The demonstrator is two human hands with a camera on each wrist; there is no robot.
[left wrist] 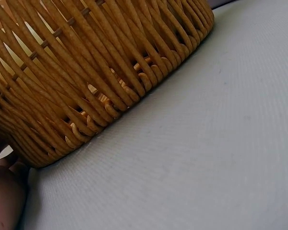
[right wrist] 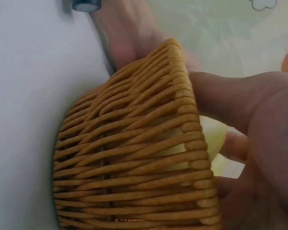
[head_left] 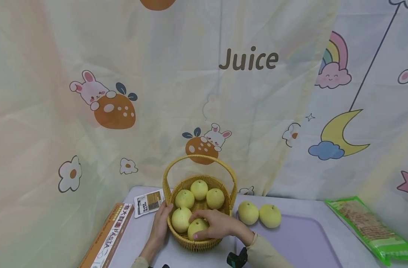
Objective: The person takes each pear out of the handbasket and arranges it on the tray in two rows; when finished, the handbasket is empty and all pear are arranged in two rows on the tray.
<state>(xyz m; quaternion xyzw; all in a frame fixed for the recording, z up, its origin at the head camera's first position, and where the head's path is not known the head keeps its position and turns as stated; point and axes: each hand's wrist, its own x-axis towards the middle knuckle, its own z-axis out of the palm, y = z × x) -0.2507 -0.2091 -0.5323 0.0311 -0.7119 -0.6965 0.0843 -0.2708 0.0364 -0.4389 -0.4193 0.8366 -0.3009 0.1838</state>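
A yellow wicker basket with a tall arched handle stands on the table and holds several round yellow-green pears. My right hand reaches over the near right rim and grips the front pear, which sits low inside the basket. In the right wrist view that pear shows partly between rim and fingers. My left hand holds the basket's left side; some of its fingers are hidden behind the weave. Only part of this hand appears in the left wrist view, against the basket.
Two more pears lie right of the basket at the back of a light purple tray. A green food packet is at far right. Boxes with printed text and a small white packet lie left. A printed curtain hangs behind.
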